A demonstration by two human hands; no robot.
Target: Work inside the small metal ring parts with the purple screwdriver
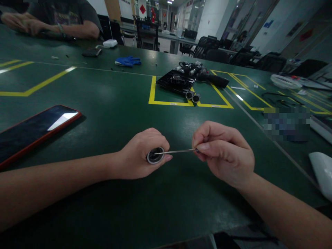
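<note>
Found left grip (144, 154) closed around a metal-rimmed tubular part (153, 162), open mouth turned toward the camera, over the counter (109, 204) toward its near edge. Judged this wrap a steadying hold, leaving the mouth clear of the fingers. Found right grip (225, 152) pinched on one end of a slender rod (180, 151), with the opposite tip reaching into the mouth. Took the pinch at the very end as likely chosen for fine control and free length. Could not determine tip contact inside the bore.

Noted a black bag (168, 86) and two metal rings (196, 98) farther toward the far edge, lying across yellow tape (160, 102); presumed the tape to be for marking out places. Noted a phone (38, 128) flat toward the left edge and a blue glove (129, 61) near the far edge, both probably set aside for working room.
</note>
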